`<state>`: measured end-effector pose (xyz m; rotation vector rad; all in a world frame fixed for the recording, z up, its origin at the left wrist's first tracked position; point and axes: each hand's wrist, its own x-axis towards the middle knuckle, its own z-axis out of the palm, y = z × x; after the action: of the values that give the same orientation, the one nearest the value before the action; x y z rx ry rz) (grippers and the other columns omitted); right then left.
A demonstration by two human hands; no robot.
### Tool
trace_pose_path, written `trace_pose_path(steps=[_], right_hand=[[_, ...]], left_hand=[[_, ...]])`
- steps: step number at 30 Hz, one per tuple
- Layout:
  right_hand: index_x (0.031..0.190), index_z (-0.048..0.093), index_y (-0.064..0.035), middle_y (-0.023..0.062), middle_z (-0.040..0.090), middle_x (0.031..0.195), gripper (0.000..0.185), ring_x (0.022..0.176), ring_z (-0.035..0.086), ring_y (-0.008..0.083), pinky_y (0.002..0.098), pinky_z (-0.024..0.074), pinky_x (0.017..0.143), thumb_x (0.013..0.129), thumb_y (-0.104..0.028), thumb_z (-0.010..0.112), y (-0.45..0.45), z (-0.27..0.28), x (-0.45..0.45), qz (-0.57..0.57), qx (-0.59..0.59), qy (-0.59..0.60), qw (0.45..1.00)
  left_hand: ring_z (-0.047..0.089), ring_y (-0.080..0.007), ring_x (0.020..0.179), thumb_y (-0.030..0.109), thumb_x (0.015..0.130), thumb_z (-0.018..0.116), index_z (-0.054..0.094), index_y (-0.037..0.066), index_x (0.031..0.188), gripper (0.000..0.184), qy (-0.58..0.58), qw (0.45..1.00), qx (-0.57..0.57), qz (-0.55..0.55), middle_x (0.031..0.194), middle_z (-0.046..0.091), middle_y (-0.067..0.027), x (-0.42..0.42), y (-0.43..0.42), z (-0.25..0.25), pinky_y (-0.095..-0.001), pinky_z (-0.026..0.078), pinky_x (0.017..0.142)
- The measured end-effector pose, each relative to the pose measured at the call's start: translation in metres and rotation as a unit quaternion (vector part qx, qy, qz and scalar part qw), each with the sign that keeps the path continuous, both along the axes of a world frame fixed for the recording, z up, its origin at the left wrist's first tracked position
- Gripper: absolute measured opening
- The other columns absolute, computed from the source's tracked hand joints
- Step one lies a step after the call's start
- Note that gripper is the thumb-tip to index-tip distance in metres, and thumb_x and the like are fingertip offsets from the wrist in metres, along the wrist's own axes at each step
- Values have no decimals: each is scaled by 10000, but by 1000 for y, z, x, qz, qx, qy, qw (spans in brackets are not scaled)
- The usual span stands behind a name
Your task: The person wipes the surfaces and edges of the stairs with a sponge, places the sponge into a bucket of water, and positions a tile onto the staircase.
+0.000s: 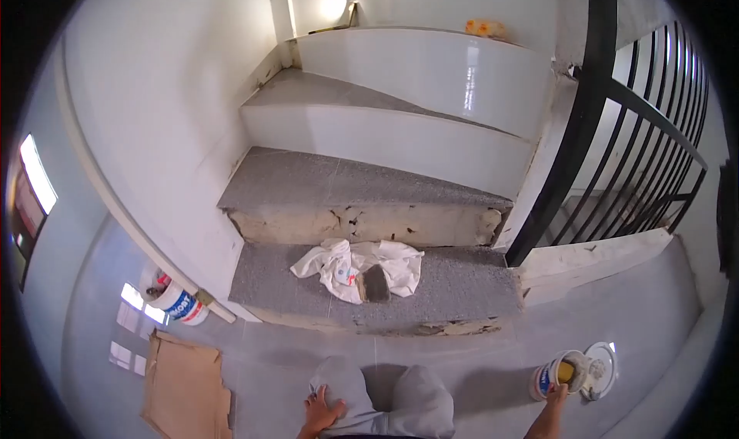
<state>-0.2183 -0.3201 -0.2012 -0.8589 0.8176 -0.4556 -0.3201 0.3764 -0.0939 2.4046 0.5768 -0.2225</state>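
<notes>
My left hand [322,413] rests on the left knee of grey trousers, its fingers spread and holding nothing. At the lower right my right hand [556,395] has its fingers closed at the rim of a small white bucket [542,383]. The bucket is tilted, with grey material and something yellow [566,372] inside. Beside it a round white lid [603,371] lies on the floor with grey residue on it. On the lowest step a crumpled white cloth [403,268] lies under a dark grey block-like piece [375,283].
Grey steps [292,179] rise ahead, some with white risers and one bare, rough riser [385,225]. A black railing [593,123] stands at the right. At the left are a labelled bucket [185,307] and flat cardboard [185,385]. An orange packet [485,29] lies higher up.
</notes>
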Motion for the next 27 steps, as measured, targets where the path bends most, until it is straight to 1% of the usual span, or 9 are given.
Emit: trace_pose_path(steps=[3, 8, 10, 11, 13, 17, 21, 25, 27], right_hand=[[865, 546, -52, 70, 576, 683, 231, 520, 528, 172, 249, 463, 434, 739, -244, 572, 12, 24, -24, 77, -53, 16, 996], [799, 532, -24, 76, 550, 613, 137, 454, 515, 164, 253, 472, 415, 729, -141, 547, 82, 127, -53, 230, -132, 119, 957], [766, 527, -27, 80, 541, 593, 152, 451, 515, 159, 230, 429, 388, 726, -171, 551, 106, 152, -58, 282, -168, 108, 938], [713, 521, -39, 77, 548, 589, 162, 415, 503, 151, 215, 370, 355, 720, -197, 553, 110, 153, -59, 282, -192, 84, 936], [664, 523, -60, 44, 518, 554, 161, 387, 461, 122, 209, 339, 356, 696, -212, 567, 159, 207, -54, 359, -246, 146, 888], [907, 437, -40, 94, 506, 707, 293, 464, 527, 200, 285, 443, 406, 739, -241, 569, 213, 233, -33, 388, -313, 106, 860], [851, 479, 8, 126, 505, 789, 254, 468, 552, 229, 309, 474, 420, 734, -202, 562, 320, 275, -11, 497, -352, 104, 786], [735, 554, 51, 86, 500, 608, 196, 436, 561, 220, 275, 443, 351, 712, -143, 553, 429, 291, 12, 633, -341, 18, 694], [755, 587, 50, 106, 539, 563, 203, 499, 595, 264, 329, 489, 440, 680, -138, 574, 476, 285, 23, 682, -377, 7, 627]], left_hand=[[295, -423, 1245, 590, 750, 562, 280, 12, 1358, 885, -15, 998, -54, 10, 1295, 375, -279, -13, -6, 17, -513, 155, 1040], [343, -422, 1215, 544, 758, 577, 485, 40, 1200, 676, -129, 983, 128, -22, 1262, 422, -262, -7, -25, -29, -517, 290, 972], [435, -339, 1166, 459, 804, 583, 529, 39, 1158, 552, -244, 968, -21, -53, 1195, 511, -200, 15, -35, -23, -449, 346, 948], [530, -313, 1063, 411, 815, 600, 541, 23, 1140, 509, -256, 954, -149, -47, 1093, 581, -182, 20, -48, 36, -392, 404, 902], [616, -278, 914, 418, 833, 586, 529, 20, 1158, 516, -200, 910, -357, -75, 1019, 624, -165, 27, -71, 60, -362, 477, 789], [605, -234, 940, 456, 853, 556, 385, 53, 1306, 630, -131, 916, -346, -153, 1066, 607, -154, 30, -86, 133, -347, 474, 800], [631, -251, 845, 526, 846, 530, 208, 62, 1390, 785, -99, 929, -333, -130, 975, 646, -148, 24, -63, 135, -349, 489, 752], [633, -250, 818, 510, 873, 497, 217, 47, 1381, 742, -51, 909, -414, -18, 906, 649, -170, 4, -18, 137, -347, 492, 723], [634, -266, 814, 502, 865, 508, 236, 47, 1376, 736, -72, 932, -353, 35, 890, 642, -183, -4, 7, 125, -350, 489, 722]])
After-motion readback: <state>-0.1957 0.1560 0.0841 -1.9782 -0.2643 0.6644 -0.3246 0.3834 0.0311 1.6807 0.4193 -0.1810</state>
